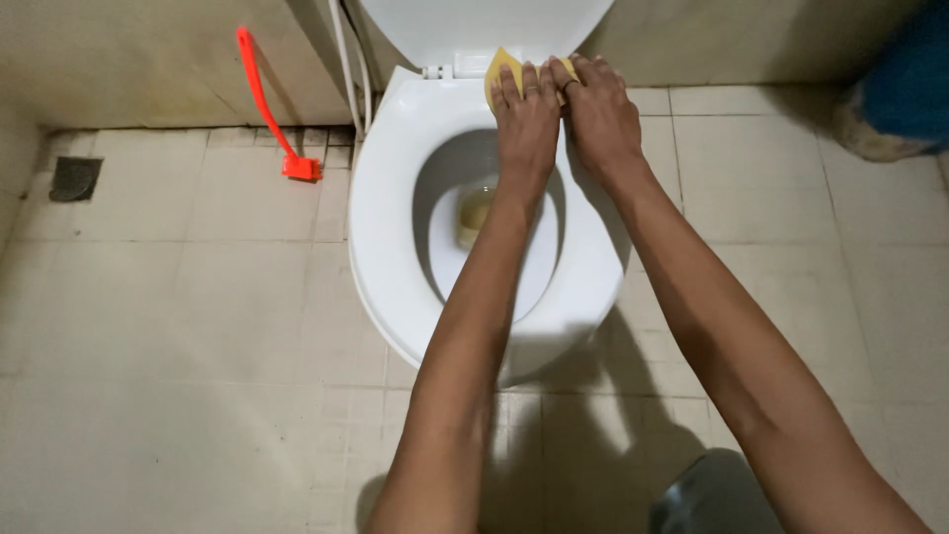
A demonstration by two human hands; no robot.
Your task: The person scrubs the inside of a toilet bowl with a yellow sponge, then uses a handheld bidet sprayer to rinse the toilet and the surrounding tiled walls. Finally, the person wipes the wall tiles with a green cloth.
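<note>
**Tiled bathroom, both hands on a cloth at the back of the toilet seat**

Setting: beige tiled floor, stained wall behind, white toilet centre frame, lid raised upright.

Yellow cloth sits at the rear of the seat ring, just in front of the hinge and lid base. Mostly covered; only the top-left corner and a sliver between the hands show.

Left hand: flat on the cloth, fingers together and extended, pressing down. Right hand: touching the left, fingers laid on the cloth's right edge. Neither curls round it; both are palm-down presses, not grips.

Progress, judged from this view only: contact is at the rear seat section near the hinge. Seat ring front and sides look white and free of visible marks, but can't tell whether they've been wiped or are wet. Lid underside looks plain white. No foam or cleaner visible anywhere.

Containers: bowl holds a small pool of yellowish-tinted water at the bottom; nothing floating in it that I can make out.

Around: red long-handled brush leaning against the wall left of the toilet, head on the floor, well apart from the hands. White hoses run down beside the tank area. Dark floor drain far left. Blue object at upper right, partly cut off.
</note>
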